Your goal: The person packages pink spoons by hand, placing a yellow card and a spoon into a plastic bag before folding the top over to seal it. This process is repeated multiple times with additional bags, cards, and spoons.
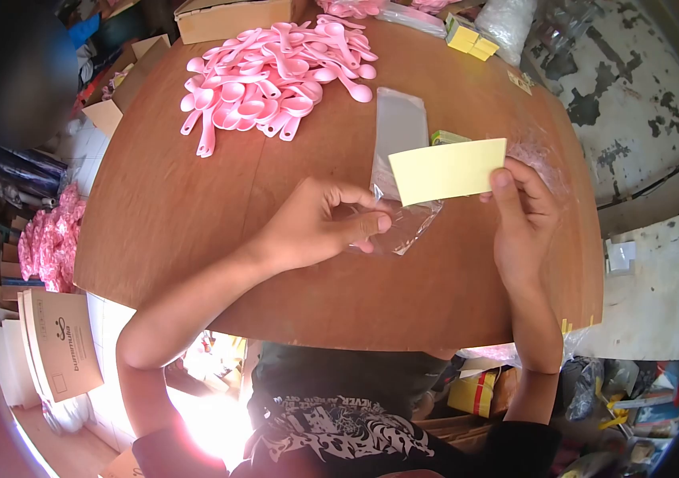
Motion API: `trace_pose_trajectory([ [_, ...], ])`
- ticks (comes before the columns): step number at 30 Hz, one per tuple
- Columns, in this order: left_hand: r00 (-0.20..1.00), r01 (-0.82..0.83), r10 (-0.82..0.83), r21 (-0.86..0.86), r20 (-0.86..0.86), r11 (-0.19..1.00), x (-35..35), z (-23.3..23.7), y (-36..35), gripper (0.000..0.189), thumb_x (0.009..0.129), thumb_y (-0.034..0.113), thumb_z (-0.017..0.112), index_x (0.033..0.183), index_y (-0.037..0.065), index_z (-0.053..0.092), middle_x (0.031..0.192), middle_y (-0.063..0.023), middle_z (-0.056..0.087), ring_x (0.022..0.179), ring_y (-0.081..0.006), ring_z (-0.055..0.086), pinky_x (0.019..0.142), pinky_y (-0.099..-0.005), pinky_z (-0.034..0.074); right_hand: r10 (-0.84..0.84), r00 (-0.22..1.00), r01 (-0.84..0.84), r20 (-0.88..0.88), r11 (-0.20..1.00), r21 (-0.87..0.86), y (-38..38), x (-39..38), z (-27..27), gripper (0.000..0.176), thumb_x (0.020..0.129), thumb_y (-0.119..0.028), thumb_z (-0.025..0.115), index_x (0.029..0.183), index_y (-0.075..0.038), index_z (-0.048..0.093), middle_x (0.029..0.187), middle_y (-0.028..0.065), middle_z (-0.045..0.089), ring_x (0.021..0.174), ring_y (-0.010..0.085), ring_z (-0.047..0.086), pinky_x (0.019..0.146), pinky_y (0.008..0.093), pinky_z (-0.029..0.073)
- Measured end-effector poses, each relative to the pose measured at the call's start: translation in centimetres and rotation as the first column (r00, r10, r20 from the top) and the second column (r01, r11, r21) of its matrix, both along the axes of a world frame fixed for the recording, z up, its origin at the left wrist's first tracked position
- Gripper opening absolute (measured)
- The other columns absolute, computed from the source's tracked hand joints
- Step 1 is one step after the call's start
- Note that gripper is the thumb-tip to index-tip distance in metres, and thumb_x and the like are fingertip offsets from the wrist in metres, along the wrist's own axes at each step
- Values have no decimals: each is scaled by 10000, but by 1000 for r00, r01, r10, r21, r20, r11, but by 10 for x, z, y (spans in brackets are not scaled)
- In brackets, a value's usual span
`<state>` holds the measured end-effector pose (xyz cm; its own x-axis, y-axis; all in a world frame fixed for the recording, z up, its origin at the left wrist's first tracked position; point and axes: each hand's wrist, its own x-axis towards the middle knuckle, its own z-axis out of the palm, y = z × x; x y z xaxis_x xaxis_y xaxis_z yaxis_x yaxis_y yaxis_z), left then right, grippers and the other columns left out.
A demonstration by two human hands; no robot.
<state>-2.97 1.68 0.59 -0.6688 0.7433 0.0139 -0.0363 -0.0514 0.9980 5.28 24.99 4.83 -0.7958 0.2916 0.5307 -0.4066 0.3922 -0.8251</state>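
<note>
Brown and smooth, a wooden table (172,215) fills most of the view, its outline bowed by the wide lens. Near its far edge lies a loose heap of pink spoons (272,76), with a cardboard box (236,21) just behind. To the right, farther off, stand some small yellow blocks (471,40) beside a bundle of clear plastic (507,28).

Close to the middle of the table, the person's left hand (327,223) pinches a clear plastic bag (417,229) between thumb and fingers, low over the wood. Opposite it, the right hand (524,211) grips a pale yellow card (451,171) by its right end, thumb on the near face, and holds it out toward the left. The card's lower left corner overlaps the bag from this angle, though the clear film makes it hard to tell whether the two touch.

Beyond the bag lies a stack of flat sleeves (402,119), and a small green box (447,138) shows partly above the card's top edge. Crumpled clear film (545,163) rests behind the right hand. Off the table's left side, a printed carton (59,344) stands below a pink wrapped bundle (52,239).
</note>
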Motion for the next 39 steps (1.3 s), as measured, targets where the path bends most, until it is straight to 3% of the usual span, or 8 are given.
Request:
trace_pose_trajectory([
  [5,999,4,-7,-73,-42,997,-2,7,-5,231,919,156,681,1066,-22,696,925,-63,703,809,-100,657,701,-248,537,151,977,-150,153,988,-19,2,-7,-3,181,917,-102,676,1039,31,681,896,25,678,750,62,580,655,211,466],
  [13,994,88,-97,-154,-52,984,1,8,4,267,930,175,671,1105,-27,681,955,-66,696,805,-91,653,685,-243,536,152,982,-177,109,944,279,-4,-2,-4,70,852,-38,712,904,4,694,867,37,692,712,60,578,674,215,455],
  [19,985,25,-55,-182,-163,983,3,24,15,276,923,165,678,1108,-40,678,984,-73,701,847,-74,635,723,-242,534,327,924,-368,200,903,222,-3,3,-8,102,880,-79,694,961,-21,713,990,88,670,877,127,605,723,260,477],
  [22,955,-6,-38,-146,-295,989,0,19,25,273,918,155,679,1110,-40,677,993,-81,709,860,-67,624,743,-242,529,393,879,-420,271,906,46,-1,5,-13,126,897,-93,681,994,-15,702,1070,90,646,914,143,619,783,279,511],
  [24,914,-22,-13,-80,-405,997,1,14,31,273,915,152,680,1110,-39,677,993,-82,714,860,-62,617,749,-241,526,541,779,-498,316,841,-211,1,6,-11,170,910,-106,672,1049,-9,680,1101,83,628,983,156,624,855,299,529],
  [27,899,-28,15,-23,-438,999,4,16,38,283,911,149,681,1132,-26,672,1004,-85,719,868,-65,616,769,-249,523,580,706,-520,405,814,-259,7,8,-5,184,928,-90,643,1082,11,656,1093,77,621,1026,151,616,872,313,538],
  [33,922,-35,-35,-172,-386,984,13,28,39,299,914,140,673,1168,-19,660,1015,-101,715,912,-86,634,799,-277,528,509,609,-549,609,824,-139,7,12,2,232,944,-67,618,1144,51,618,1001,57,650,961,107,625,835,256,525],
  [39,910,0,-29,-69,-414,998,14,26,11,414,859,145,732,1224,-6,608,944,-97,711,832,-114,646,751,-307,531,560,658,-631,504,775,-37,5,-1,-3,245,983,-110,562,1159,50,624,947,90,675,801,128,661,747,259,537],
])
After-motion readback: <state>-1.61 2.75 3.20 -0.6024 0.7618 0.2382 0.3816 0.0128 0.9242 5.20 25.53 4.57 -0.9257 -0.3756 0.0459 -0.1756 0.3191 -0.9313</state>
